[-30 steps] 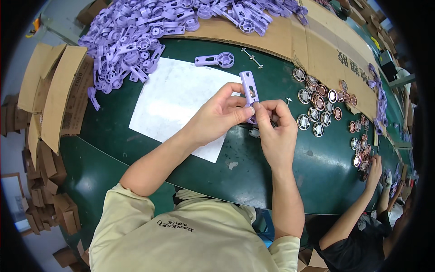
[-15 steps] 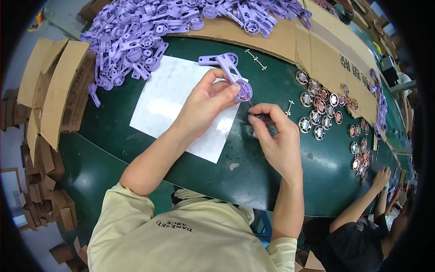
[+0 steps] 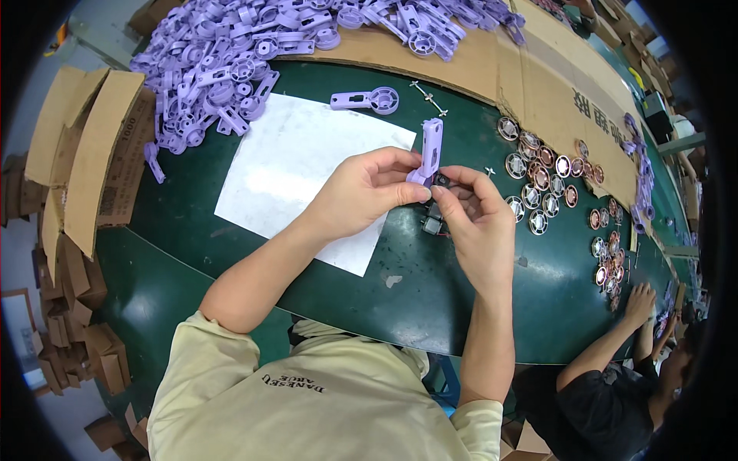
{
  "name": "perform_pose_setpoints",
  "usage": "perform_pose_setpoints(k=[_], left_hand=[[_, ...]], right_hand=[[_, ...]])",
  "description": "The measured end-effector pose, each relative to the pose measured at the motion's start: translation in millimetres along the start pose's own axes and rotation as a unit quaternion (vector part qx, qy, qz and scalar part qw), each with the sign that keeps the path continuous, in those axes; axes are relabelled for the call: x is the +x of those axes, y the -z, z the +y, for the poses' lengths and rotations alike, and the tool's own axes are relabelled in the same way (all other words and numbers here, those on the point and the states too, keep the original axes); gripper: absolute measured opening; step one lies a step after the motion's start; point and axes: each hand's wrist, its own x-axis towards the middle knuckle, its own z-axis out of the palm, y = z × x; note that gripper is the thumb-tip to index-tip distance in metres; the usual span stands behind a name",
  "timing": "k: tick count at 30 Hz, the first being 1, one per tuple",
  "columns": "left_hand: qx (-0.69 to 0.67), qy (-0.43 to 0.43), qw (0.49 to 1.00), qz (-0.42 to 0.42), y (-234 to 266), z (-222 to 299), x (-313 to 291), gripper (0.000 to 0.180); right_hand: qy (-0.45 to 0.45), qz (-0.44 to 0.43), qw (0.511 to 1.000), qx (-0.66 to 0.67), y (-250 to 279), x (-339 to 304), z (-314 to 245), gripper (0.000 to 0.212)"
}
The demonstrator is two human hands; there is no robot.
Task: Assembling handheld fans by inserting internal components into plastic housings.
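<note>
My left hand (image 3: 369, 192) pinches a purple plastic housing (image 3: 432, 146) by its round end; its slotted handle points up. My right hand (image 3: 480, 219) meets it from the right, fingers closed on a small black part (image 3: 440, 183) against the housing's round end. How far that part sits inside is hidden by my fingers. Just below my fingertips hangs or lies a dark block (image 3: 433, 221) with a thin red wire; I cannot tell what it joins. Another purple housing (image 3: 383, 100) lies flat at the far edge of the white sheet (image 3: 284, 177).
A large heap of purple housings (image 3: 223, 69) fills the far left, beside an open cardboard box (image 3: 104, 154). Round copper and silver rings (image 3: 540, 179) lie on the green table (image 3: 369, 307) at right. Thin metal pieces (image 3: 428, 98) lie beyond my hands. A co-worker's hand (image 3: 639, 303) rests far right.
My left hand has turned the housing upright and moved it right, toward my right hand. The small black part has come up against its round end. The hands now meet.
</note>
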Motion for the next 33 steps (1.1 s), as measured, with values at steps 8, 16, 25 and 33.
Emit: perform_pose_setpoints(k=[8, 16, 25, 33], left_hand=[[0.008, -0.044, 0.999, -0.002, -5, -10, -3, 0.033], [-0.022, -0.038, 0.999, -0.003, 0, -16, -2, 0.036], [-0.043, -0.033, 0.998, -0.013, 0, -8, -2, 0.025], [-0.061, -0.028, 0.997, -0.023, -4, -3, -5, 0.030]], right_hand=[[-0.028, -0.011, 0.994, 0.106, -4, -7, -1, 0.022], [-0.012, -0.038, 0.997, 0.064, -9, -13, 3, 0.022], [0.022, -0.021, 0.999, 0.016, -15, -3, 11, 0.019], [0.025, -0.021, 0.998, 0.059, -19, -4, 12, 0.021]])
